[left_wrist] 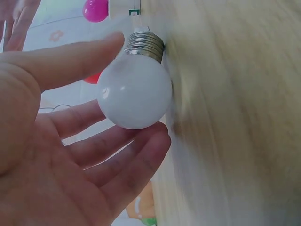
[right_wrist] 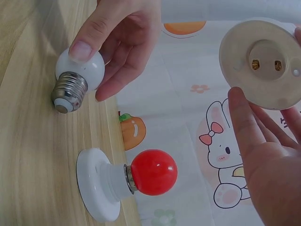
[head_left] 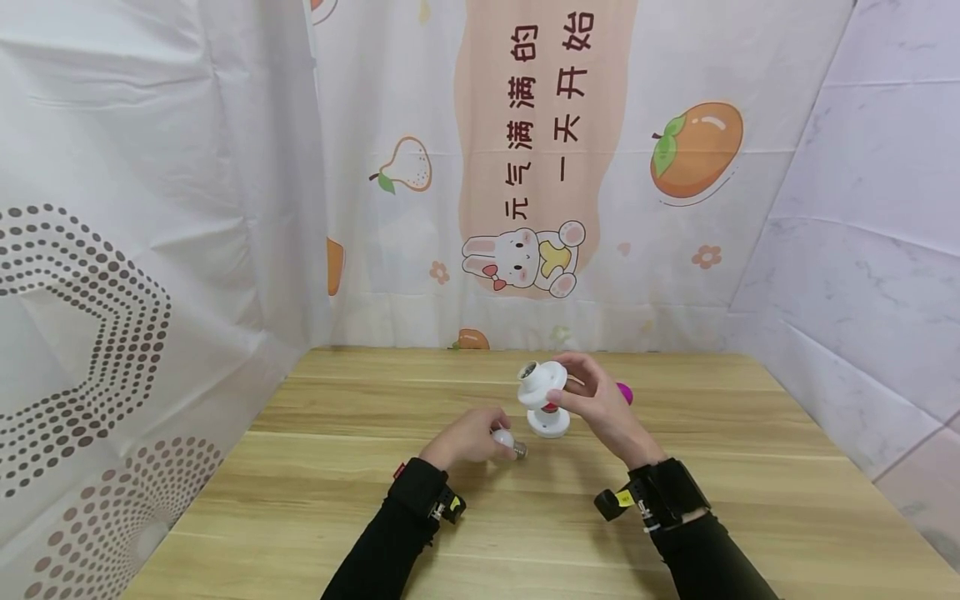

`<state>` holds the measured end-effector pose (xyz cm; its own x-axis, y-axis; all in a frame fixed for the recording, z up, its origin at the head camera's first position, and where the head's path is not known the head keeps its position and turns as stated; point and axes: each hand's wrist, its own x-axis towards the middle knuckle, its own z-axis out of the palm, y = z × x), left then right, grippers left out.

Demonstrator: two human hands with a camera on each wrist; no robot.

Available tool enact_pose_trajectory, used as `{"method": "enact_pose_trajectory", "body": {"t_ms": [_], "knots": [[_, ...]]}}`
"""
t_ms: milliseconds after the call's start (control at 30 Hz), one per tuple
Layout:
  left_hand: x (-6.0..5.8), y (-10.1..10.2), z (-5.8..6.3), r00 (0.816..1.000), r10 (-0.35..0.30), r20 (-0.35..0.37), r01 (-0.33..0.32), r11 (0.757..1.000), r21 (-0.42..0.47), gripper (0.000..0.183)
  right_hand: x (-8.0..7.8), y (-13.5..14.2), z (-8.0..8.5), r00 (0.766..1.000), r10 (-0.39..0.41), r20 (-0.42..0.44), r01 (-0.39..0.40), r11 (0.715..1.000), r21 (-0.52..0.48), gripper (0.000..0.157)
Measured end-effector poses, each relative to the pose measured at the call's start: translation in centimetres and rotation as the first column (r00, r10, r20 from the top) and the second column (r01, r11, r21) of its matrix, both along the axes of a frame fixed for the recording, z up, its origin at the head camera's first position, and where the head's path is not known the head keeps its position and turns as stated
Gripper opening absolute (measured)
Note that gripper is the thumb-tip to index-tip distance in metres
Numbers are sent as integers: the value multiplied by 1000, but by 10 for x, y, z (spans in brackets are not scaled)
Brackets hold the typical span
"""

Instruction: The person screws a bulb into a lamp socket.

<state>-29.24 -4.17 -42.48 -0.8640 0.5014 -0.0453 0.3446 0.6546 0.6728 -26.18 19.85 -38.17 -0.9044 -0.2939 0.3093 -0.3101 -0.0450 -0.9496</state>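
My left hand (head_left: 467, 439) holds a white light bulb (left_wrist: 135, 92) low over the wooden table, thumb on one side and fingers on the other. The bulb's silver screw base (right_wrist: 69, 91) points away from the palm. My right hand (head_left: 603, 412) grips a white lamp holder (head_left: 550, 383) by its round base, raised and tilted with the socket mouth toward the upper left. Its flat underside, with two brass contacts, faces the right wrist camera. Below it, a second white lamp holder (right_wrist: 96, 186) stands on the table with a red bulb (right_wrist: 154, 172) in it.
A pink bulb (head_left: 625, 392) shows behind my right hand; in the left wrist view it adjoins a white piece. The wooden table (head_left: 337, 500) meets a printed curtain (head_left: 397, 250) at the back, with more sheeting at both sides.
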Motion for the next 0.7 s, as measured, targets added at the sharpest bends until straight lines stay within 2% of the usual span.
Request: {"method": "enact_pose_trajectory", "body": {"t_ms": [133, 233, 367, 433, 533, 600, 700], "knots": [[-1, -3, 5, 1000, -13, 12, 13, 1000, 18, 52, 0, 0, 0, 1000, 1, 2, -1, 1000, 2, 54], [0, -8, 15, 1000, 1, -9, 0, 998, 57, 61, 0, -1, 1, 1000, 2, 6, -2, 1000, -1, 55], [2, -14, 32, 997, 16, -70, -1, 980, 201, 68, 1, -2, 1, 1000, -17, 19, 17, 1000, 1, 55], [3, -15, 39, 996, -3, -86, 30, 951, 308, 68, 2, -4, 2, 999, -34, 23, 34, 999, 6, 55], [6, -13, 47, 995, -62, -77, 90, 886, 456, 64, 3, -6, 2, 998, -52, 22, 52, 999, 4, 54], [7, -10, 49, 992, -97, -76, 122, 844, 523, 61, 3, -8, 2, 998, -56, 13, 56, 998, -2, 53], [8, -6, 48, 990, -119, -71, 138, 801, 583, 56, 3, -11, 2, 998, -57, 8, 58, 998, -20, 53]]}}
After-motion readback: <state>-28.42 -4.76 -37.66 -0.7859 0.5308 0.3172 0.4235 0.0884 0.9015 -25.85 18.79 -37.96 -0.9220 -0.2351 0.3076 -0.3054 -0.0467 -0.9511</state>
